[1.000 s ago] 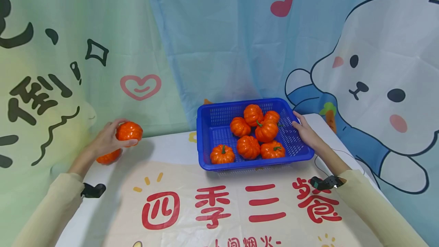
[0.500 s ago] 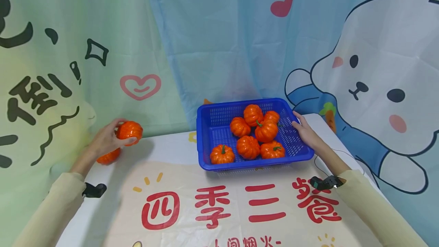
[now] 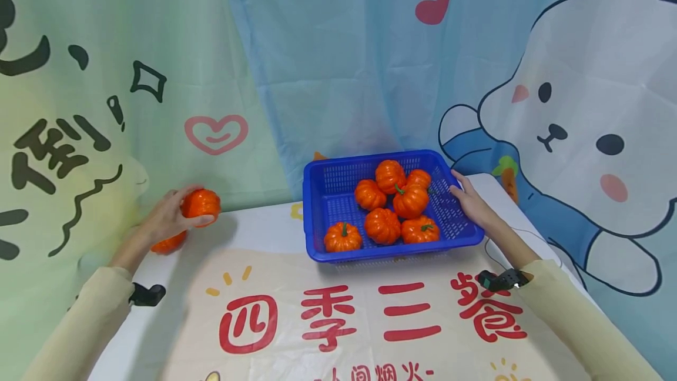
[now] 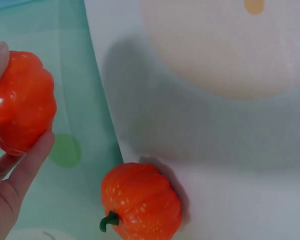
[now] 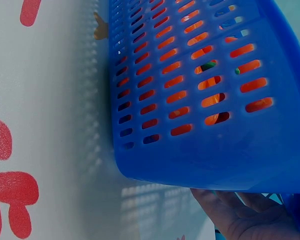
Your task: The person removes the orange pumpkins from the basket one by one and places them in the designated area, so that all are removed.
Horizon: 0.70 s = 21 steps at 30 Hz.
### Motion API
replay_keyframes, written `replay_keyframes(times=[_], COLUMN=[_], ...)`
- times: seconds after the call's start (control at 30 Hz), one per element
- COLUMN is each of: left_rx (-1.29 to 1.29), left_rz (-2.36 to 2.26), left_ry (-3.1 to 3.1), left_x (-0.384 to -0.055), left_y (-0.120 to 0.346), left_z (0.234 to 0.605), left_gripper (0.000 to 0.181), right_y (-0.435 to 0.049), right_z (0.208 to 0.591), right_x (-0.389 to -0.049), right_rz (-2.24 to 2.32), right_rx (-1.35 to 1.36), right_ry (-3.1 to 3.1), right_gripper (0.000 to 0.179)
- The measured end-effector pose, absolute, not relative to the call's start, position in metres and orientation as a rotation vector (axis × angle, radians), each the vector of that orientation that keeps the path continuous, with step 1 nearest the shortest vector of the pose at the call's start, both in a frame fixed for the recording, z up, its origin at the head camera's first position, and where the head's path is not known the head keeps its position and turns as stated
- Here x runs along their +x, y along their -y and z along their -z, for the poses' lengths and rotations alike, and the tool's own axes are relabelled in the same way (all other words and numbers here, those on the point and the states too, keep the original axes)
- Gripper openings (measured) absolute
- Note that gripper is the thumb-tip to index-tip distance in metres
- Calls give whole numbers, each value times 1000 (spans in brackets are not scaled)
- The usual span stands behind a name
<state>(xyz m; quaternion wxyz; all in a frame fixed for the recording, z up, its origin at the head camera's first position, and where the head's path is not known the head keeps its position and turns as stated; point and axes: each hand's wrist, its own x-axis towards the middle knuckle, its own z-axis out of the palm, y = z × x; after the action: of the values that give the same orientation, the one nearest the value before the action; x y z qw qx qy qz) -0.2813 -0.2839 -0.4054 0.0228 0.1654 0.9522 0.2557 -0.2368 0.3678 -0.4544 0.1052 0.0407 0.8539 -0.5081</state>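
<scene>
At the left end of the table, my left hand [image 3: 168, 216] holds a small orange pumpkin [image 3: 202, 204] between thumb and fingers, raised above the surface. A second pumpkin [image 3: 169, 244] lies below that hand, partly covered by it; the left wrist view shows this pumpkin [image 4: 142, 202] with its green stem. A blue perforated plastic basket [image 3: 332, 207] with several orange pumpkins [image 3: 383, 226] in it is at the centre-right. My right hand [image 3: 472, 200] grips the basket's right end. From the right wrist, fingers [image 5: 222, 207] show against its underside edge, partly hidden by the basket.
A white table [image 3: 259, 222] bears a beige printed mat [image 3: 285, 281] with red characters. Behind it hangs a patterned curtain [image 3: 317, 75], close to the table's back edge. A thin cable [image 3: 494, 257] runs along the table's right side.
Almost nothing differs: my left hand with its pumpkin has shifted very slightly to the right. The right hand and the basket stay in place.
</scene>
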Motion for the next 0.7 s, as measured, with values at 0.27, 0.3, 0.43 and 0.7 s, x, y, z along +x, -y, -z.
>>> replay_keyframes(times=[0.27, 0.3, 0.43, 0.7], left_rx=[484, 492, 509, 540], left_rz=[-847, -833, -729, -706], left_ry=[-2979, -2979, -2965, -2975], left_x=[-282, -282, -282, -282], left_y=[280, 280, 281, 282], left_z=[406, 406, 406, 409], left_gripper=[71, 71, 70, 69], right_y=[-369, -369, -369, -369], right_z=[455, 455, 456, 456], right_x=[-237, -237, -237, -237], right_rz=[1492, 1494, 1498, 1496], right_rx=[123, 125, 120, 120], right_ry=[-2527, -2528, -2528, -2531], right_gripper=[62, 62, 62, 62])
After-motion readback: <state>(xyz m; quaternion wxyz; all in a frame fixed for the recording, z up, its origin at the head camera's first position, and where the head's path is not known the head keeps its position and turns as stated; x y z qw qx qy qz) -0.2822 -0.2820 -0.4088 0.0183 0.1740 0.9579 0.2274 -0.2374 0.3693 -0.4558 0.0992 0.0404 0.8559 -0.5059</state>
